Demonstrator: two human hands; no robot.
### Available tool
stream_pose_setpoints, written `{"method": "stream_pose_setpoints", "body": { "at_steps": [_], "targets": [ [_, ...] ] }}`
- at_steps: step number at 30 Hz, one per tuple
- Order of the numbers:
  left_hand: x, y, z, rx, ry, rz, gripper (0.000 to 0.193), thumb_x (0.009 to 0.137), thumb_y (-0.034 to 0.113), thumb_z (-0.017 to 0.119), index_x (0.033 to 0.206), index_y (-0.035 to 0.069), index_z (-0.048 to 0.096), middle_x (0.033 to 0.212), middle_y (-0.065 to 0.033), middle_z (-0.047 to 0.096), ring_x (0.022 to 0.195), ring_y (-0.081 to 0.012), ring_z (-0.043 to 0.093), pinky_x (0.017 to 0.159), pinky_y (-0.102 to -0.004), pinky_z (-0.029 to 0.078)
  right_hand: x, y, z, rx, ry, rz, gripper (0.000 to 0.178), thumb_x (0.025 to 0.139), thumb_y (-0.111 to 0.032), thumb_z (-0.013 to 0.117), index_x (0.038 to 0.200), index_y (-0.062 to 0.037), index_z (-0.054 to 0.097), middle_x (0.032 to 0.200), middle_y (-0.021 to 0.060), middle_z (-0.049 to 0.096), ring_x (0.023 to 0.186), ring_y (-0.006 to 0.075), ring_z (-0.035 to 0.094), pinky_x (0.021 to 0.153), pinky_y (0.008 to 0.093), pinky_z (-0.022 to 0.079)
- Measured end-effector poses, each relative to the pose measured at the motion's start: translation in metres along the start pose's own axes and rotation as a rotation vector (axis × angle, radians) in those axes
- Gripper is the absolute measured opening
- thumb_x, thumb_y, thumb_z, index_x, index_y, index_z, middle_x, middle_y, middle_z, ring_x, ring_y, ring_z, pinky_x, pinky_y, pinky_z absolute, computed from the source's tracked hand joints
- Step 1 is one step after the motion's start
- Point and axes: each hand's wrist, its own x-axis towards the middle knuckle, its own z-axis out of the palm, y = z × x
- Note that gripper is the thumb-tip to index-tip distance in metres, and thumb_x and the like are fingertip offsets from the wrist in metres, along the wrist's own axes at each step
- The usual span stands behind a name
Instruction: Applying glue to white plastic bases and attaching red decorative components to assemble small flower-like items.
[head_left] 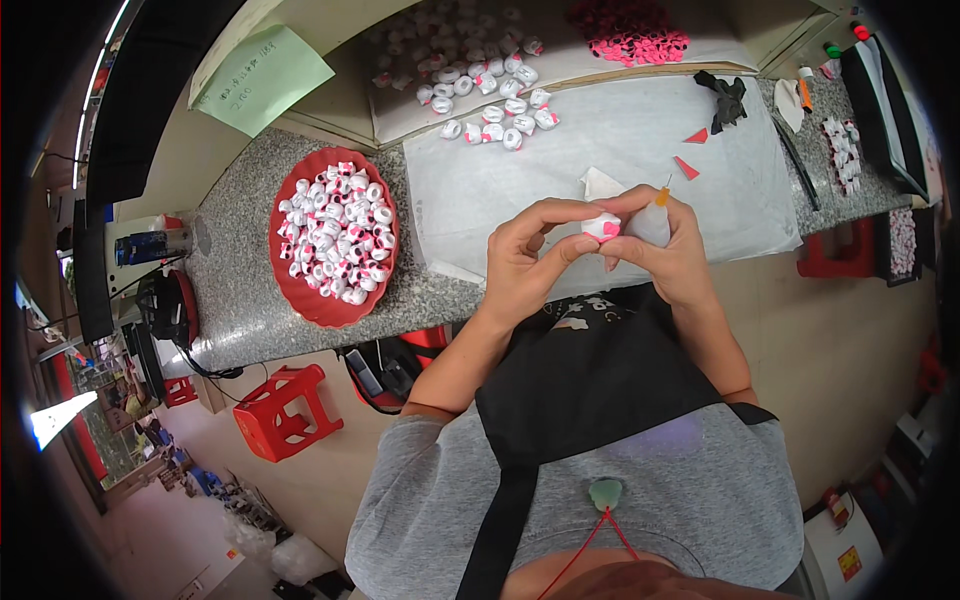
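Observation:
Between the fingertips of both hands is a small white rounded figure [601, 227] with pink patches, held above the near edge of a white sheet [560, 165]. My left hand [525, 255] pinches it from the left with thumb and fingers. My right hand [675, 258] steadies it from the right with the thumb. Tucked in that same hand is a translucent squeeze bottle [650, 225] with an orange needle tip pointing up and away. A folded white scrap [600, 184] lies just beyond the fingers. The fingers cover part of the figure.
At left stands a red scalloped bowl [330, 317] full of white-and-pink figures. More white pieces [493, 115] and a pink pile [640, 45] lie at the back. A black cloth [722, 97], red triangular scraps [686, 168] and a black rod [797, 165] are at right.

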Motion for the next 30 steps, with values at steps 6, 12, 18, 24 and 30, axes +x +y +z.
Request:
{"method": "stream_pose_setpoints", "body": {
  "at_steps": [6,12,18,24,30],
  "targets": [
    [-0.003,0.002,0.003,-0.059,0.019,-0.041,0.023,0.071,-0.004,0.054,0.095,-0.004,0.051,0.095,-0.0113,0.053,0.090,-0.0155,0.050,0.080,-0.0263,0.038,-0.001,-0.002,0.001,-0.061,0.000,-0.024,0.024,0.066,0.004,0.053,0.091,0.0041,0.051,0.083,0.0111,0.055,0.056,0.0125,0.051,0.050,0.0234,0.043],
    [-0.005,-0.001,0.003,0.025,0.027,0.051,0.025,0.071,-0.004,0.054,0.095,-0.004,0.051,0.095,-0.0112,0.053,0.090,-0.0155,0.050,0.081,-0.0265,0.037,-0.002,0.000,0.003,-0.061,0.008,-0.020,0.024,0.066,0.003,0.054,0.090,0.0039,0.052,0.082,0.0110,0.055,0.056,0.0124,0.051,0.050,0.0232,0.043],
    [-0.006,-0.001,0.002,-0.075,0.038,-0.046,0.027,0.071,-0.004,0.055,0.098,-0.004,0.049,0.096,-0.0115,0.052,0.091,-0.0153,0.049,0.081,-0.0265,0.037,0.000,0.000,0.003,-0.018,0.000,0.019,0.025,0.066,0.003,0.054,0.091,0.0044,0.052,0.074,0.0092,0.053,0.055,0.0123,0.050,0.049,0.0226,0.042],
    [-0.005,-0.009,-0.002,-0.201,0.013,-0.035,0.025,0.071,-0.003,0.055,0.095,-0.004,0.049,0.093,-0.0100,0.052,0.089,-0.0148,0.049,0.079,-0.0265,0.039,-0.001,0.002,0.003,0.007,-0.032,0.043,0.025,0.067,0.002,0.056,0.091,0.0048,0.051,0.074,0.0092,0.053,0.056,0.0131,0.051,0.049,0.0230,0.043],
    [-0.006,-0.014,-0.004,-0.215,0.039,-0.061,0.023,0.071,-0.003,0.055,0.092,-0.003,0.048,0.090,-0.0098,0.053,0.086,-0.0136,0.050,0.073,-0.0235,0.042,0.000,0.010,0.004,0.054,0.008,0.061,0.024,0.068,0.000,0.056,0.091,0.0049,0.051,0.074,0.0096,0.053,0.055,0.0133,0.051,0.049,0.0232,0.043]
  ]
}}
